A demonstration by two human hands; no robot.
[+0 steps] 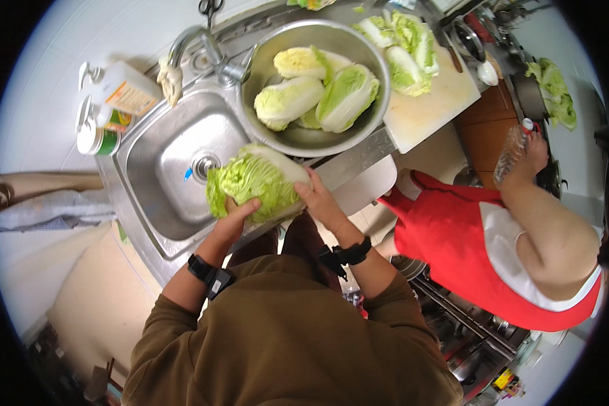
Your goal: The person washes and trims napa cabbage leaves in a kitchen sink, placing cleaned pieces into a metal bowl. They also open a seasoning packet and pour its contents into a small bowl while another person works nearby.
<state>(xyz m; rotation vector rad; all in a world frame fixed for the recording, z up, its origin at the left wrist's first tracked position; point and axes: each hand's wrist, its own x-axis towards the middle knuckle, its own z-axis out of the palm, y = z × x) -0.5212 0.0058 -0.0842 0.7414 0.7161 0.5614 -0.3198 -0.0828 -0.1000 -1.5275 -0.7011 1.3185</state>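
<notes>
Both my hands hold one napa cabbage (264, 180) over the front right edge of the stainless steel sink (182, 152). My left hand (236, 221) grips its leafy end, with the thumb on top. At the white stem end is my right hand (319, 198), its fingers along the side. Just beyond, a large metal bowl (317, 147) holds several napa cabbage pieces (347, 99). More cabbage pieces (408, 56) lie on a white cutting board (426, 119) to the right of the bowl. A small blue scrap lies near the sink drain (205, 165).
A faucet (198, 43) with a cloth-like wrap rises behind the sink. Pump bottles (127, 89) stand at its left. A knife handle (455, 59) shows at the board's edge. Close on the right, a person in red (451, 238) holds a clear plastic bottle (510, 152).
</notes>
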